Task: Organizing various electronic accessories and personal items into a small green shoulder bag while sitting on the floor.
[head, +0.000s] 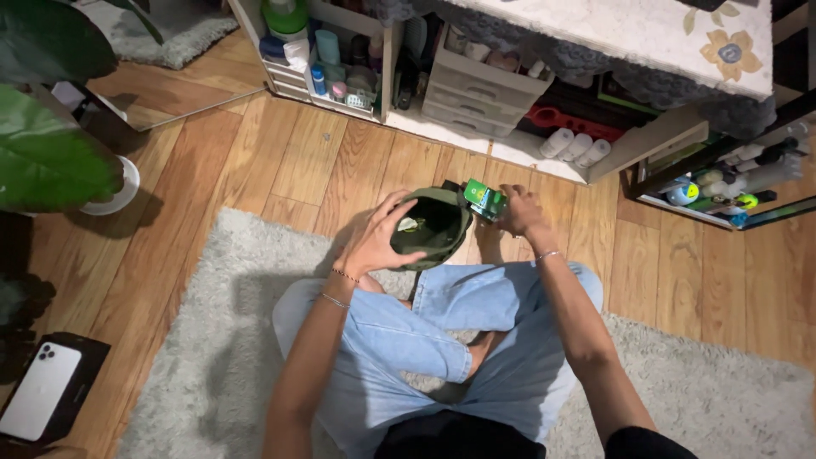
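Fingers of the left hand are spread and curled over the near rim of an olive-green pouch, so that its mouth is kept wide and turned upward toward the camera. The pouch is held just above the crossed knees, over the far edge of the grey rug; a small pale item is seen inside it, too small to identify. Fingers of the right hand are pinched around a small green packet, which is held tilted at the pouch's far right rim, touching or nearly touching it; which of the two cannot be told. The grip at one end leaves most of the packet free at the opening.

Beyond the hands, bare wooden floor is shown, then low shelving packed with bottles and a set of grey drawers under a flowered cloth. Three white rolls are laid on the lowest board. Large leaves overhang the left, and a white phone is seen resting on a dark case. Nothing is interposed between packet and pouch.
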